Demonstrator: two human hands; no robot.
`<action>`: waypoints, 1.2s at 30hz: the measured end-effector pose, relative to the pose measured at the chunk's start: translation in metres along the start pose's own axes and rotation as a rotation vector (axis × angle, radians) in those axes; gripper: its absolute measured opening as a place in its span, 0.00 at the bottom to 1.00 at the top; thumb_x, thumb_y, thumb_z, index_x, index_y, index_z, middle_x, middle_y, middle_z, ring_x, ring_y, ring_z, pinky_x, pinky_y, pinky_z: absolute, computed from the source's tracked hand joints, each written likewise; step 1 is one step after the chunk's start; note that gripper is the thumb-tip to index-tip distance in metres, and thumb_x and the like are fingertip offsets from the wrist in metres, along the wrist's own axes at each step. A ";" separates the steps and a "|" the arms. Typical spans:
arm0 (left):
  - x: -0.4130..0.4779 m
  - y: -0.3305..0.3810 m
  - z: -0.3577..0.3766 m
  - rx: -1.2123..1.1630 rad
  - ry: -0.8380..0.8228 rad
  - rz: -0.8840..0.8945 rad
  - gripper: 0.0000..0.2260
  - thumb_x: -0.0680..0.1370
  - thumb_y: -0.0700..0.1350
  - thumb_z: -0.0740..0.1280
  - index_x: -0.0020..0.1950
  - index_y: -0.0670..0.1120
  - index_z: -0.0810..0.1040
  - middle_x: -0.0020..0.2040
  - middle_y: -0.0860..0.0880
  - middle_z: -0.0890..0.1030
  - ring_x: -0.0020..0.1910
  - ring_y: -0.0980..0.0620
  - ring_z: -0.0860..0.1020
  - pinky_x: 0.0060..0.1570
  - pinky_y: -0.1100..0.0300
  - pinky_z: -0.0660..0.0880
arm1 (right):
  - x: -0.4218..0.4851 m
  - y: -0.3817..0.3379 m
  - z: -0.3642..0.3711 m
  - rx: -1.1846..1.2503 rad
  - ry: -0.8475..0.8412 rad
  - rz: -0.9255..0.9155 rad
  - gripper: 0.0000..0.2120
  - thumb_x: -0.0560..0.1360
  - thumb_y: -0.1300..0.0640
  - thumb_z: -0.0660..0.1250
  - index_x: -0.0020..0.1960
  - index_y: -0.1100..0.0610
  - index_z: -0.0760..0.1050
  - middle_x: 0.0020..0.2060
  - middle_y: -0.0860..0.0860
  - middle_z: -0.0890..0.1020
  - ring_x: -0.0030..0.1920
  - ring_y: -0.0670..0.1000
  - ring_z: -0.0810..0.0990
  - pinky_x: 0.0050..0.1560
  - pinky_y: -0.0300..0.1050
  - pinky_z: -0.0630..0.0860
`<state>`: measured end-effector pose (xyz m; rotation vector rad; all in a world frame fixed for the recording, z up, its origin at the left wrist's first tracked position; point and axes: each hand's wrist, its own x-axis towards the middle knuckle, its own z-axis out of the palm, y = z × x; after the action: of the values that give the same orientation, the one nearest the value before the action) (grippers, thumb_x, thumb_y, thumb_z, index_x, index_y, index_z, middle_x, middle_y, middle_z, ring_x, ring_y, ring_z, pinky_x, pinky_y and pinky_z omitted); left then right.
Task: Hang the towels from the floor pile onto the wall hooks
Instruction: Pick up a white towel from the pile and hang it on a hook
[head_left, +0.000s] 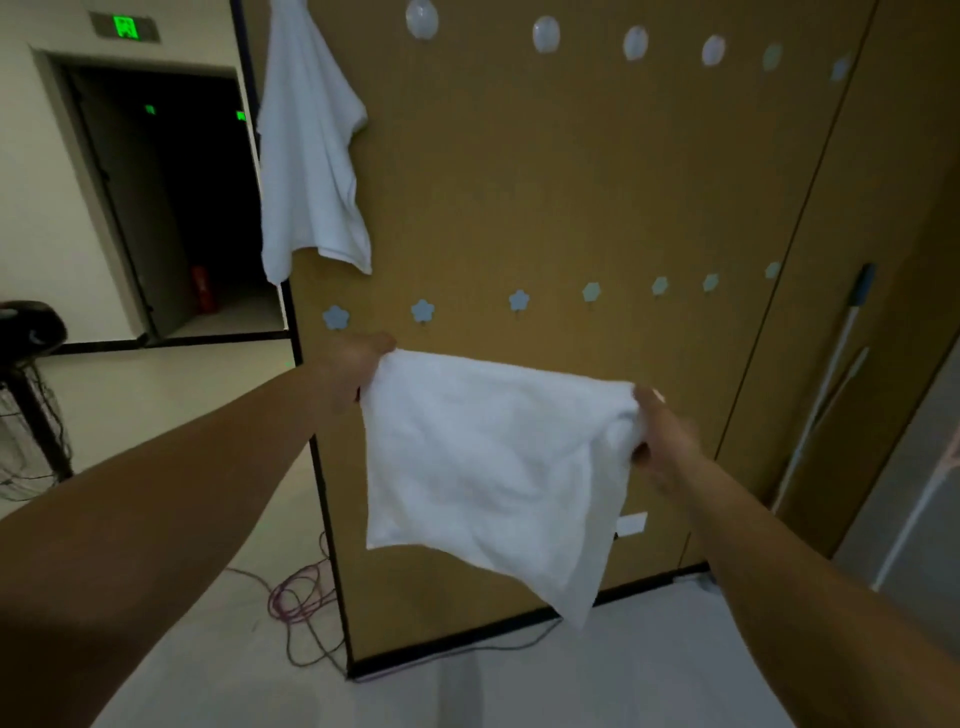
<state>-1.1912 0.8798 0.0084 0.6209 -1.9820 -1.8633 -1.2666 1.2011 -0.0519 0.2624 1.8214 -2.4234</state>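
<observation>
I hold a white towel (488, 467) spread out in front of the brown wall panel (571, 171). My left hand (358, 369) grips its upper left corner and my right hand (662, 436) grips its bunched upper right corner. The towel hangs just below a lower row of several flower-shaped hooks (422, 310). An upper row of round white hooks (545, 34) runs across the top of the panel. Another white towel (311, 156) hangs from the top left of the panel. The floor pile is out of view.
A dark open doorway (171, 208) lies to the left under a green exit sign (125, 26). A black stand (31, 374) with cables sits at the far left. Loose cables (301, 597) lie at the panel's foot. A mop handle (831, 374) leans at the right.
</observation>
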 end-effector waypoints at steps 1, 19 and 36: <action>0.004 0.000 -0.010 0.010 0.005 0.005 0.03 0.77 0.45 0.67 0.49 0.47 0.77 0.51 0.47 0.79 0.51 0.46 0.78 0.56 0.49 0.76 | -0.003 0.003 0.011 -0.094 0.006 0.017 0.14 0.78 0.52 0.66 0.52 0.64 0.76 0.54 0.63 0.80 0.45 0.59 0.80 0.47 0.54 0.77; 0.044 -0.026 -0.116 0.016 0.121 -0.128 0.11 0.75 0.33 0.64 0.47 0.47 0.82 0.52 0.47 0.78 0.50 0.46 0.75 0.50 0.52 0.69 | 0.018 -0.003 0.089 -0.699 -0.107 -0.303 0.04 0.77 0.60 0.67 0.48 0.62 0.77 0.37 0.54 0.75 0.30 0.48 0.69 0.23 0.39 0.64; 0.032 -0.029 -0.103 0.261 0.483 0.109 0.14 0.71 0.32 0.68 0.55 0.41 0.82 0.53 0.43 0.78 0.54 0.43 0.76 0.55 0.55 0.74 | 0.051 -0.029 0.119 -0.421 -0.438 -0.288 0.14 0.67 0.60 0.78 0.49 0.63 0.78 0.45 0.55 0.83 0.44 0.51 0.79 0.42 0.45 0.74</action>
<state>-1.1612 0.7745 -0.0139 0.9161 -1.8907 -1.2489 -1.3312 1.0966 -0.0028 -0.5510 2.1838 -1.9522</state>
